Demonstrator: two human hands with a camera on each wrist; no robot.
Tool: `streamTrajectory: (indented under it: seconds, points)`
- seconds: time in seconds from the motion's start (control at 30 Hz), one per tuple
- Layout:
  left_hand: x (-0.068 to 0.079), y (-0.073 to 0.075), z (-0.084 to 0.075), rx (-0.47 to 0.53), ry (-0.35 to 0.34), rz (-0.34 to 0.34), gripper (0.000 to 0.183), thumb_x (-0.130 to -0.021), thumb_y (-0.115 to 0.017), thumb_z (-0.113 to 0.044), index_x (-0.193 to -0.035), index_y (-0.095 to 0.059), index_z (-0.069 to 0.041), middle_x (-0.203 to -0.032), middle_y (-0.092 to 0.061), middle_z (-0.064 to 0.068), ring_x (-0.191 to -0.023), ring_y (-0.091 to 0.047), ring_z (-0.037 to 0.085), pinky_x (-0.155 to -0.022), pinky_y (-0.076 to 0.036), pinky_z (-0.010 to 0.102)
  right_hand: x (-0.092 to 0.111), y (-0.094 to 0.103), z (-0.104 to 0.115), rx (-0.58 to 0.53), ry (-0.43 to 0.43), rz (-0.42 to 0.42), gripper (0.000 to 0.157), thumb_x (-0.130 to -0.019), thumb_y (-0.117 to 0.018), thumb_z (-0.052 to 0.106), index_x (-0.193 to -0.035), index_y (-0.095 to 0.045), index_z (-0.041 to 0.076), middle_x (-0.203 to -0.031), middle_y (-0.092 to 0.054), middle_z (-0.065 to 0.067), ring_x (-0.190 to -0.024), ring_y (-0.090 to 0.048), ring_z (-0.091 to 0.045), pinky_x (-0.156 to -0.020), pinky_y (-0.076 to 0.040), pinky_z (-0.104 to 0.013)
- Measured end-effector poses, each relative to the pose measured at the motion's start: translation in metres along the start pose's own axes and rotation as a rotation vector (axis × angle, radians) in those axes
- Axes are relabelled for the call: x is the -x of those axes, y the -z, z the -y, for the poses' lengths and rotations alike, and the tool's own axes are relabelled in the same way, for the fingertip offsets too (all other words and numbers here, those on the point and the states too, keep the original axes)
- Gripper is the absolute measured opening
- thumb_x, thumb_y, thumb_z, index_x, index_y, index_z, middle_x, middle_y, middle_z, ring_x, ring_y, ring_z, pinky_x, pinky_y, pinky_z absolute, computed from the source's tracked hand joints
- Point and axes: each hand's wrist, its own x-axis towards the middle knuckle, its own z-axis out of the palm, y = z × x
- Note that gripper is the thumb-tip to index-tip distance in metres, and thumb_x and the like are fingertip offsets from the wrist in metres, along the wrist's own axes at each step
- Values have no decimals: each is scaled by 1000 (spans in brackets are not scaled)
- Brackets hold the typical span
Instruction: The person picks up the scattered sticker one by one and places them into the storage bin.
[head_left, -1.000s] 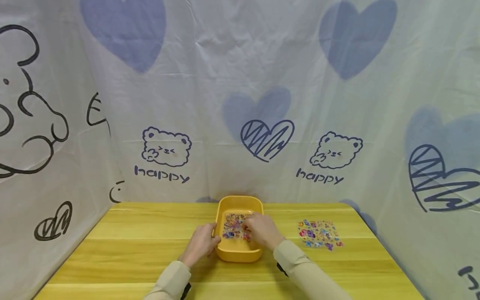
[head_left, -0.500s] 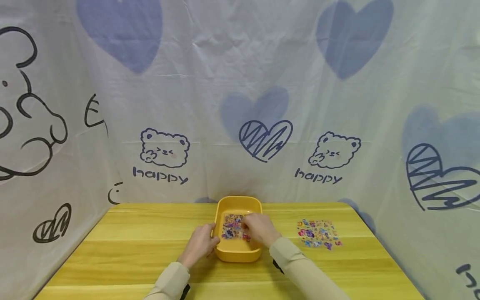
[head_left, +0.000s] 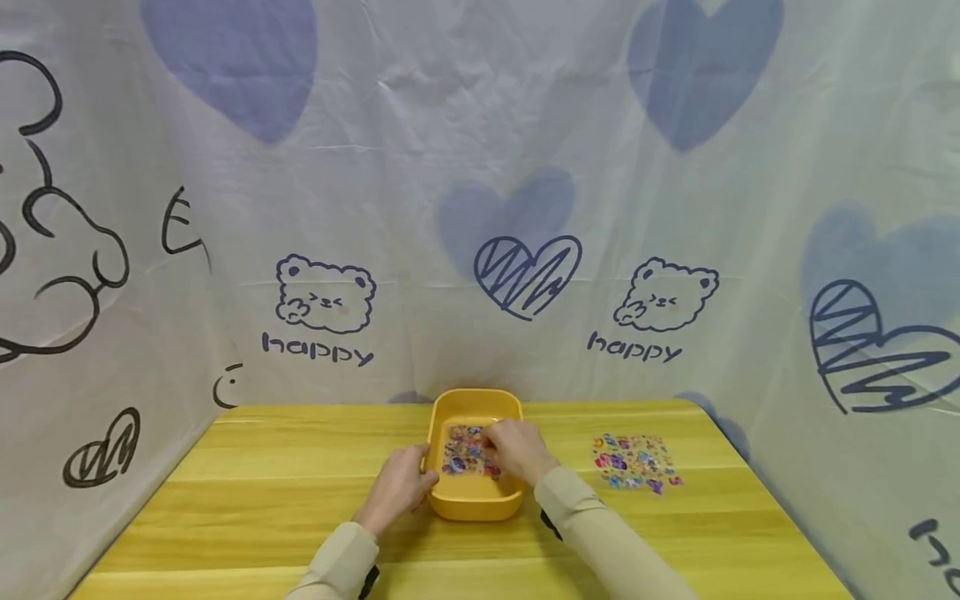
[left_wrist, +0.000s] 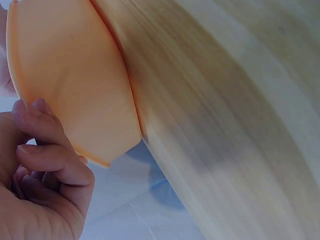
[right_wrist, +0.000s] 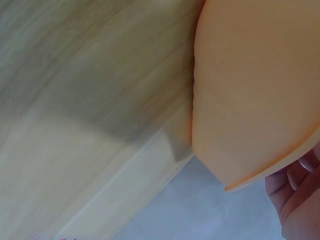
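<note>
A yellow rectangular plastic tray stands on the table with colourful sticker sheets lying in it. My left hand holds the tray's left rim; in the left wrist view its curled fingers meet the rim, close against the outer wall. Reaching over the right rim, my right hand has bent fingers, their tips down at the right part of the stickers. I cannot tell whether these fingertips pinch a sheet. In the right wrist view, the tray wall hides most of this hand.
Another clear sheet of colourful stickers lies on the table to the right of the tray. The wood-grain table ends at the back against a white cloth printed with hearts and bears. Similar cloth hangs on both sides.
The head view has shifted slightly, moving the whole scene a little left in the picture. Both hands keep nearly the same places at the tray, with slight movement of the right fingers.
</note>
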Motion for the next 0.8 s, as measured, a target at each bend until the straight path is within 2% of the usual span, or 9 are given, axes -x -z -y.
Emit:
streamTrajectory:
  seconds: [0.17,0.3,0.47,0.8]
  points:
    - [0,0,0,-12,-1,-7,39,-81,-54,-6,-119,-51,5,-48,-52,1,-33,-46,11,-32,-39,24,-1,-3,0,17,38,-19,11,-80,-67,18,-70,-64,22,-61,-53,14,-52,-46,-5,-47,-38,-25]
    - [0,0,0,-12,-5,-10,38,-80,-53,-4,-117,-52,5,-47,-52,1,-32,-46,11,-32,-39,25,0,-3,0,7,59,-35,4,-81,-67,19,-78,-69,21,-70,-61,12,-58,-53,-6,-51,-43,-26]
    - [0,-1,-1,-15,-11,-10,39,-81,-53,-5,-119,-52,5,-47,-52,1,-32,-46,11,-32,-39,25,4,2,-4,-33,75,-89,9,-83,-65,18,-88,-71,20,-81,-66,9,-70,-60,-8,-60,-49,-26]
    - [0,-1,1,0,-7,-10,41,-81,-52,-4,-120,-50,7,-47,-51,0,-33,-46,11,-32,-39,25,13,11,-17,-132,85,-185,13,-82,-65,13,-92,-71,17,-86,-67,6,-75,-61,-9,-69,-49,-27]
